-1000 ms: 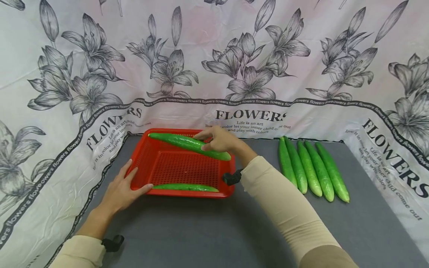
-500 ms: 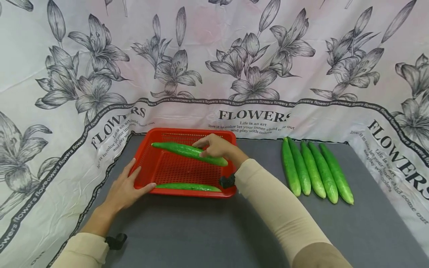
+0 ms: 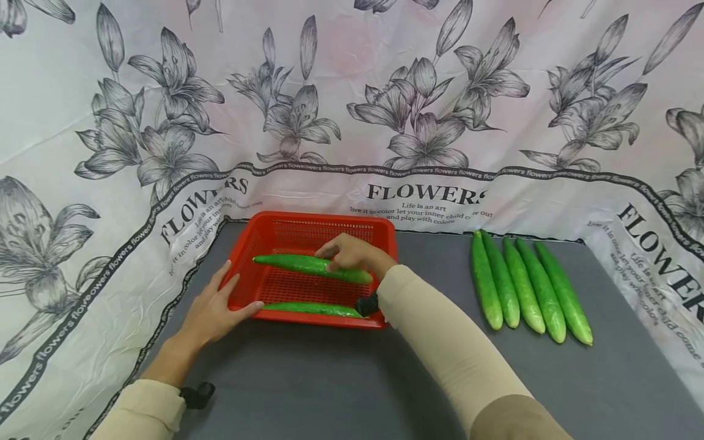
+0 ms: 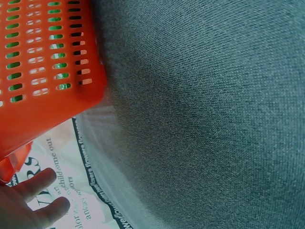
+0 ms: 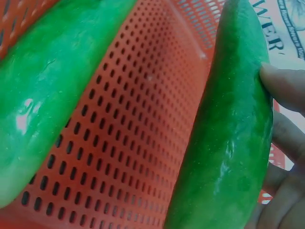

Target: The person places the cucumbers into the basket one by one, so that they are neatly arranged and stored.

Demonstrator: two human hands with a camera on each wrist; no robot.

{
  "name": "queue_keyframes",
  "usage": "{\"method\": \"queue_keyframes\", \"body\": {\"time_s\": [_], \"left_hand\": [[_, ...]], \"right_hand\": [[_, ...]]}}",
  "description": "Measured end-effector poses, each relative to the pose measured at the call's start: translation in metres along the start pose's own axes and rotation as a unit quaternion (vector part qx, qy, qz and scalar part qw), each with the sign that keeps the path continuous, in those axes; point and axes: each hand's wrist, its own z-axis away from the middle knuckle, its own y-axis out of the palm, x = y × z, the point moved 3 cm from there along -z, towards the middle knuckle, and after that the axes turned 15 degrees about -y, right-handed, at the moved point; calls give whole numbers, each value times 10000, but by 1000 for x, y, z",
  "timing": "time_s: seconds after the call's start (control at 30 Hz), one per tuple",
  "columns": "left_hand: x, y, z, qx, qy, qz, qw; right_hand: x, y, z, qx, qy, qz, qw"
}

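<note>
A long green cucumber (image 3: 297,263) is held by my right hand (image 3: 354,253), thumb on one side and fingers on the other, inside the red plastic basket (image 3: 385,229). The right wrist view shows this cucumber (image 5: 224,138) close up; I cannot tell whether it touches the basket floor. A second cucumber (image 3: 313,309) lies along the basket's near wall, also seen as the cucumber (image 5: 52,81) on the left in the right wrist view. My left hand (image 3: 214,311) rests against the basket's near left corner, fingers spread along the outside and thumb at the front rim.
Several cucumbers (image 3: 528,287) lie side by side on the grey table (image 3: 330,379), right of the basket. A white flower-printed cloth (image 3: 308,189) hangs behind and along both sides. Black wrist straps (image 3: 198,396) sit on both wrists.
My right hand has lowered the held cucumber from over the basket's far rim down into the basket and nearer to me. The left hand keeps its place at the corner. The whole view has shifted slightly.
</note>
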Motion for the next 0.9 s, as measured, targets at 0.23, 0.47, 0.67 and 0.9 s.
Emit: {"method": "queue_keyframes", "body": {"time_s": [0.23,0.47,0.67,0.9], "left_hand": [[-1,1,0,-16,-22,-17,10000],[-1,1,-1,5,-10,-41,10000],[-1,1,-1,19,-22,-85,10000],[0,1,-1,4,-45,-128,9999]], "right_hand": [[-10,7,-4,406,137,412,9982],[-13,15,-7,785,314,692,9940],[-15,22,-11,1012,312,876,9905],[-20,28,-11,1134,307,878,9892]]}}
